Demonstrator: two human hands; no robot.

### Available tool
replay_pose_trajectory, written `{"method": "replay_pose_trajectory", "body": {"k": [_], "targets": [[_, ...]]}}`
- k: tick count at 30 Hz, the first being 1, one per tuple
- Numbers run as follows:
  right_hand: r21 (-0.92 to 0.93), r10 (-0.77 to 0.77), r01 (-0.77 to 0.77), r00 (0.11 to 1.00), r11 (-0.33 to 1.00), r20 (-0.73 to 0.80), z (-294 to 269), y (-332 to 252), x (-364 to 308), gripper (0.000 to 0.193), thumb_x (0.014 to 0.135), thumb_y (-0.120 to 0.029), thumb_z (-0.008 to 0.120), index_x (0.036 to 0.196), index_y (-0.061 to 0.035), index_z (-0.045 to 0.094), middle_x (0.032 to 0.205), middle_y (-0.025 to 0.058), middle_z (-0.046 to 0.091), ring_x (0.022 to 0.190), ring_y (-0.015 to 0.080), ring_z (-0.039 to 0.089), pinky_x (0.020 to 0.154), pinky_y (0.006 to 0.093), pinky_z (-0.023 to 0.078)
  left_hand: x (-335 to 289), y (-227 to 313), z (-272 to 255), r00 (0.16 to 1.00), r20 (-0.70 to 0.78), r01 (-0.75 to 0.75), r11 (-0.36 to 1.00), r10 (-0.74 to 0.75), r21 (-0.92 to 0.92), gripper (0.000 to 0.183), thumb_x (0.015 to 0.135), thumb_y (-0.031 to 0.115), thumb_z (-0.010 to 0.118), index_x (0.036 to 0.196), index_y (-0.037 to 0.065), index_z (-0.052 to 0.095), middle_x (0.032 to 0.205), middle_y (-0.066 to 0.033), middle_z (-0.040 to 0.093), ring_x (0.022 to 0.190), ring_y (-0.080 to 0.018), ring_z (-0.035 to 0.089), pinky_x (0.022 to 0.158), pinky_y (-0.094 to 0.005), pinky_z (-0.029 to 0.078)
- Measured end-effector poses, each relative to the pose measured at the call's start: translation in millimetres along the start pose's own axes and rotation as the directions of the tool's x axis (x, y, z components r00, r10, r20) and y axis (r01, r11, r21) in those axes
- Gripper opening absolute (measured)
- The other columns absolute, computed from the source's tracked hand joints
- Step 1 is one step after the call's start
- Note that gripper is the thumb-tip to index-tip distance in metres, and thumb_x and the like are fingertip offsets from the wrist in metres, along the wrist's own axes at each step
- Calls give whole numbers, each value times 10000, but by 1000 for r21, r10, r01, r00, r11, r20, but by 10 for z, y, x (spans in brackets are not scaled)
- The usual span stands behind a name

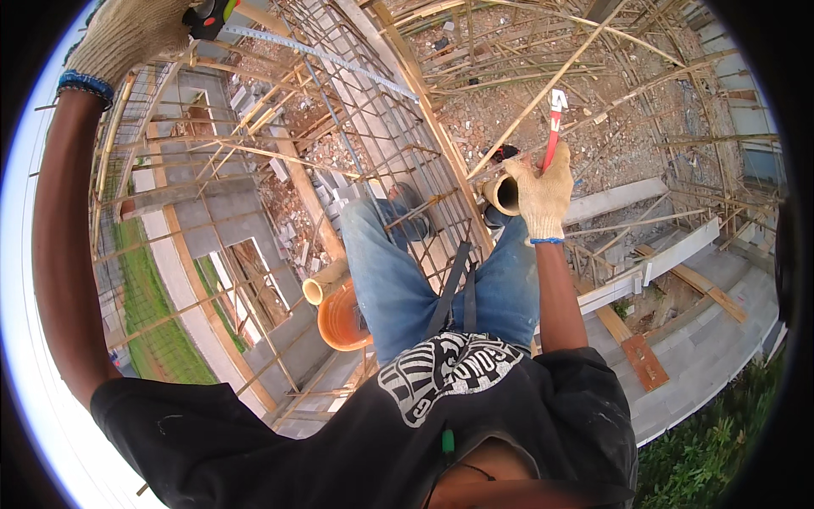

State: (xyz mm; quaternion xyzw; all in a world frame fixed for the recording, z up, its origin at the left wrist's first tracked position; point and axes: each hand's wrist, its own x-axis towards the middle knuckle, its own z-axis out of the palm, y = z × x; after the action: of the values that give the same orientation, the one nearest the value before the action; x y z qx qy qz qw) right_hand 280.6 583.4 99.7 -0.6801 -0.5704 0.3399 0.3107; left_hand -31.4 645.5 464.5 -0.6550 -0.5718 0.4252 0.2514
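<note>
My left hand [140,36], in a knitted cream work glove, is raised at the upper left and closed around a black, red and green tape measure [208,19]. Its pale blade [326,57] stretches right and downward across the steel rebar cage [373,127]. My right hand [544,197], gloved alike, grips a red-handled hand tool [553,134] with a pale head pointing away from me; I cannot make out its exact kind. Just left of that hand is the open end of a thick bamboo pole [507,195].
Rebar and a timber board [432,127] run between my legs. An orange bucket [342,318] hangs or stands by my left leg, near another bamboo pole end [315,291]. Below lie rubble [500,102], bamboo scaffolding and grey block walls [225,212]; it appears a high spot.
</note>
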Motion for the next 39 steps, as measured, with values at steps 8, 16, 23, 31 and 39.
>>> {"method": "replay_pose_trajectory", "body": {"k": [8, 16, 23, 31, 39], "targets": [[22, -3, 3, 1000, 1000, -11, 54, 118, 47, 633, 715, -311, 927, 1143, -20, 561, 839, 82, 562, 726, 236, 566, 671, 380, 506, 129, 318, -95, 985, -27, -170, 985, 171, 13, 403, 731, 227, 884, 1082, 173, 694, 980, -81, 671, 847, -264, 728, 722, -417, 618], [26, 0, 0, 1000, 1000, 3, 51, 92, 26, 609, 707, -330, 944, 1039, -34, 528, 857, 120, 599, 748, 319, 617, 698, 448, 518, 370, 485, 285, 969, -97, -238, 961, 226, -141, 398, 686, 285, 861, 1032, 181, 694, 949, -103, 710, 896, -312, 740, 741, -454, 600], [-41, -63, 61, 997, 997, -37, 118, 179, 46, 561, 743, -314, 949, 1026, -44, 547, 791, 48, 555, 695, 195, 556, 651, 364, 510, 662, 890, 645, 953, -35, -299, 924, 300, -237, 328, 672, 292, 872, 944, 147, 761, 928, -118, 761, 909, -329, 763, 728, -455, 610], [-91, -90, 86, 995, 992, -41, 155, 353, 146, 645, 734, -325, 947, 1169, -13, 587, 909, 102, 607, 813, 268, 615, 775, 421, 528, 979, 1555, 1031, 966, -76, -258, 947, 248, -191, 280, 790, 274, 825, 1042, 153, 847, 1027, -120, 812, 974, -306, 782, 755, -436, 618], [18, -72, 72, 997, 997, -21, 177, 310, 101, 642, 733, -317, 956, 1170, -8, 602, 887, 90, 643, 795, 229, 640, 786, 390, 551, 1265, 2049, 1393, 966, -217, -205, 933, 143, -297, 238, 901, 223, 691, 1068, 164, 849, 1033, -98, 815, 972, -279, 783, 750, -438, 606]]}}
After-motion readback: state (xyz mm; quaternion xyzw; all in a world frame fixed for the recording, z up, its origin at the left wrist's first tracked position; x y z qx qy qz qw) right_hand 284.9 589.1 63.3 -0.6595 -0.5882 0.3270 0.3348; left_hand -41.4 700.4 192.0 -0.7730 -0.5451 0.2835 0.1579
